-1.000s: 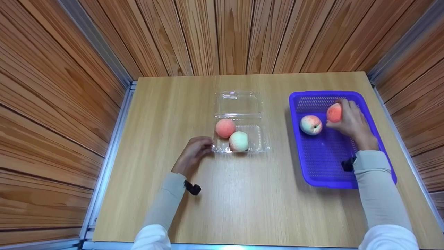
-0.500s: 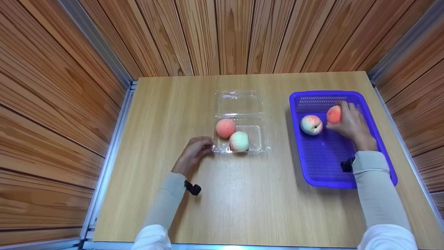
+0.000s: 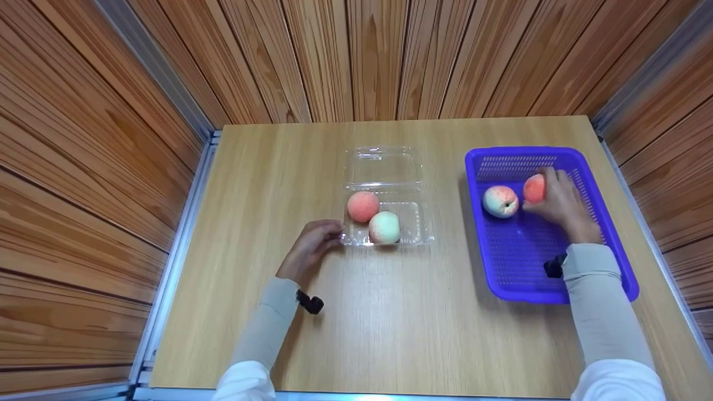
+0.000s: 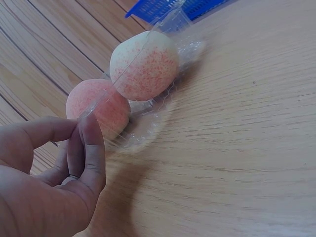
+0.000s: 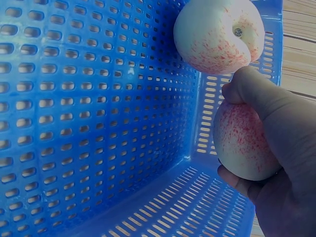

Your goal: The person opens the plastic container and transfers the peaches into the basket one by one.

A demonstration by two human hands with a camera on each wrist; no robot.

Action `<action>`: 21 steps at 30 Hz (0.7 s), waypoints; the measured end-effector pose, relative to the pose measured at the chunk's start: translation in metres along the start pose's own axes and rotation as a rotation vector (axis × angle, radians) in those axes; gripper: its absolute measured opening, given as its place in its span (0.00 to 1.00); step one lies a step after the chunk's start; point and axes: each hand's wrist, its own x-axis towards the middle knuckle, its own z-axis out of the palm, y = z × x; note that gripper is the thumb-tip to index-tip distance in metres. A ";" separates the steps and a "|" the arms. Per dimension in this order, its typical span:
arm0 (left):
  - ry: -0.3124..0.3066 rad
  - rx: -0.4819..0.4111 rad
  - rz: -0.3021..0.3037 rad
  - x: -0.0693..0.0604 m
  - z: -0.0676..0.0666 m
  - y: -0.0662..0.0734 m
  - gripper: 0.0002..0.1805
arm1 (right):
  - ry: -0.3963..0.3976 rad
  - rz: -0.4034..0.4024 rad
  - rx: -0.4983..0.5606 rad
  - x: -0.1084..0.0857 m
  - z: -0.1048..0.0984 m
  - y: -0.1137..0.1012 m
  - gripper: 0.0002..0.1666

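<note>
My left hand [image 3: 313, 243] pinches the near left corner of a clear plastic clamshell box [image 3: 411, 223], its rim between thumb and fingers in the left wrist view. Inside the box lie a pinkish-red peach [image 3: 363, 206] and a pale peach with red speckles [image 4: 144, 65], side by side. Over at the right, my right hand [image 3: 562, 203] grips a red-tinged peach [image 5: 244, 140] within the purple-blue basket [image 3: 486, 273], thumb on one side and fingers round the other. Another whitish, red-flecked peach [image 3: 500, 201] sits just left of it, its stem hollow showing.
The box's lid [image 3: 383, 166] lies folded back, away from me. Slotted walls surround the basket, which stands at the right of the wooden table [image 3: 390, 334]. Wood-panelled walls [image 3: 373, 61] close in the back and both sides.
My right hand has shifted slightly toward me and to the left with the peach in its grip. The left hand and the box have stayed in place.
</note>
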 end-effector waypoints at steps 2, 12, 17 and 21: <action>-0.004 -0.003 0.000 0.000 0.000 0.000 0.12 | -0.009 0.004 0.002 0.000 0.001 0.001 0.53; -0.022 -0.016 -0.008 -0.001 -0.001 0.000 0.15 | -0.012 0.010 -0.008 0.000 0.007 0.005 0.51; -0.033 -0.016 0.000 -0.001 -0.001 0.000 0.15 | 0.023 -0.014 -0.014 -0.001 0.012 0.005 0.49; -0.050 -0.026 0.033 0.001 0.000 -0.001 0.13 | 0.045 -0.031 -0.023 -0.003 0.016 0.006 0.48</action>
